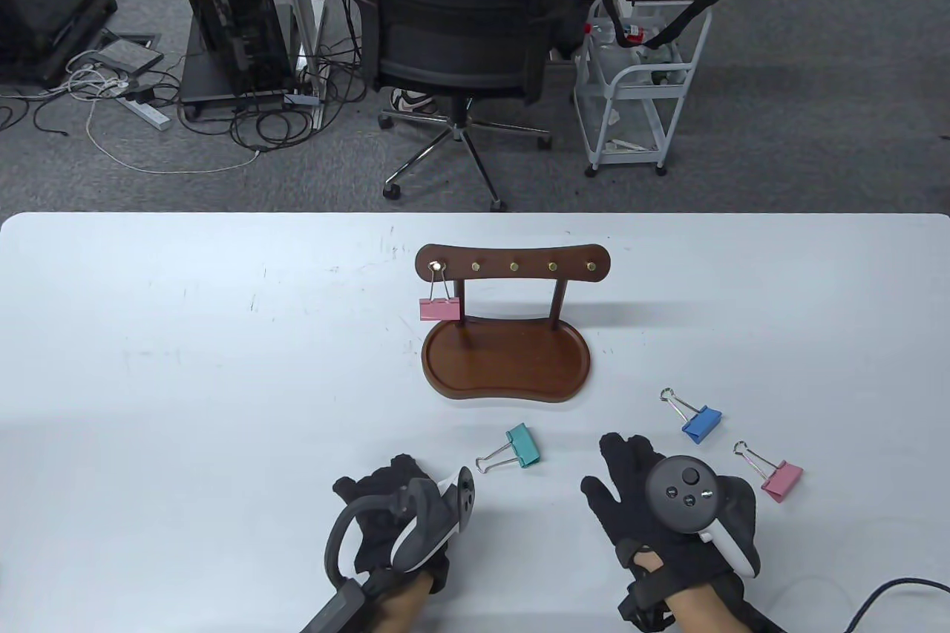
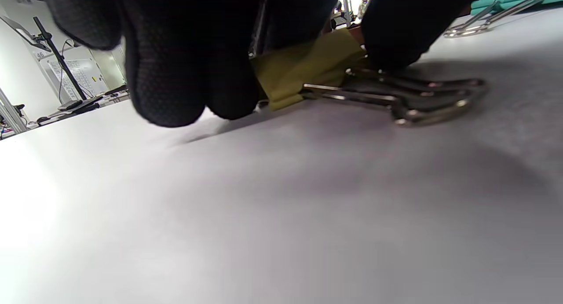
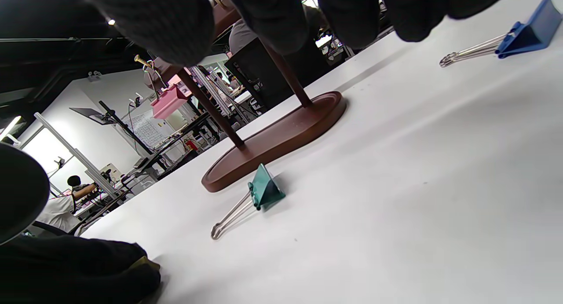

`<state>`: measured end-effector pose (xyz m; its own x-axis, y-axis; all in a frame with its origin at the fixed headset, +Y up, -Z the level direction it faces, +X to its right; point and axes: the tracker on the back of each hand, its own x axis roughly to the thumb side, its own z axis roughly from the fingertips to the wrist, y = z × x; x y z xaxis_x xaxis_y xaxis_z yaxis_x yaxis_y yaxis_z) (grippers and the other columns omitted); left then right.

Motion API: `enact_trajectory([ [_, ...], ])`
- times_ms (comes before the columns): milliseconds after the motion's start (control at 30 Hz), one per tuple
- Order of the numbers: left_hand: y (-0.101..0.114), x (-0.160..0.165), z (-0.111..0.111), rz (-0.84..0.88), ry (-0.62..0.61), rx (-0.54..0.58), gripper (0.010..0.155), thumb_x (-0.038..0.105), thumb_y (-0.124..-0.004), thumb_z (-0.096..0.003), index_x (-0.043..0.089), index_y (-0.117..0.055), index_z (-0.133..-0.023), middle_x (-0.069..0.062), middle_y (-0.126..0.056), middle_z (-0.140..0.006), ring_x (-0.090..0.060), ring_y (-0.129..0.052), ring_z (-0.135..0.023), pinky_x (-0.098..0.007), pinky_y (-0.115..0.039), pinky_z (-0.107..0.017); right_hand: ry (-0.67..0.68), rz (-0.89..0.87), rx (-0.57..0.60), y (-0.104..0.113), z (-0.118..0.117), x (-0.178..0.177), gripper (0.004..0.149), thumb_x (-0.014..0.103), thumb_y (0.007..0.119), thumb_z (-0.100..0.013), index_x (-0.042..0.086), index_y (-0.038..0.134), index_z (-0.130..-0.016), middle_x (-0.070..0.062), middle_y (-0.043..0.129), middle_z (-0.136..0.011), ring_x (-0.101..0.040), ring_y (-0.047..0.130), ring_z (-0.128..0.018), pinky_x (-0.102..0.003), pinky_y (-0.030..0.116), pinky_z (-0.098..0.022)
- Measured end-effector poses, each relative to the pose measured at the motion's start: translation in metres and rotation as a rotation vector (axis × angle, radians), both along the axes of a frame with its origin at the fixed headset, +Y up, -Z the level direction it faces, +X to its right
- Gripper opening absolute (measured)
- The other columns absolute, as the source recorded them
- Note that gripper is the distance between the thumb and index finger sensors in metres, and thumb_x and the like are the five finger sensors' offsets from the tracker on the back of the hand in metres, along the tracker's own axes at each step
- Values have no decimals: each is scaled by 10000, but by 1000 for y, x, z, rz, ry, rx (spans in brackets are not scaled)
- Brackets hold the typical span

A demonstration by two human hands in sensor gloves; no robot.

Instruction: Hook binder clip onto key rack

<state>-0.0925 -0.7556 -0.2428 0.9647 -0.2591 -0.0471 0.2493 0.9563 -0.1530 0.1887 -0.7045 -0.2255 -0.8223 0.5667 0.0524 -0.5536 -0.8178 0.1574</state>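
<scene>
The brown wooden key rack stands mid-table on its tray base. A pink binder clip hangs from its leftmost hook. My left hand is low on the table near the front edge. In the left wrist view its fingers pinch a yellow binder clip that lies on the table, wire handles pointing away. In the table view the hand hides this clip. My right hand lies flat and open, holding nothing.
A teal clip lies between my hands, in front of the rack. A blue clip and a second pink clip lie right of my right hand. Four rack hooks are bare. A cable runs at the front right.
</scene>
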Motion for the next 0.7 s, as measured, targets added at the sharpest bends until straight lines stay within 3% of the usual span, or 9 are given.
enact_trajectory([
  [433,0,-5,1,81,-46,-17,739,472,-874,-524,53,-724,-1113,-336,-887,-904,-553,-960,-731,-778,-597,-652,11,-11,-2,0,0,0,753,478,700,-581,23,529,-1155,-409,483,-1138,-690,504,-940,-742,474,-633],
  [700,24,-9,1,196,-199,20,828,469,-887,-501,-10,-647,-1132,-314,-866,-942,-537,-947,-774,-788,-570,-670,29,-17,21,0,-2,-1,750,476,703,-578,22,537,-1152,-408,494,-1135,-689,511,-938,-742,478,-632],
])
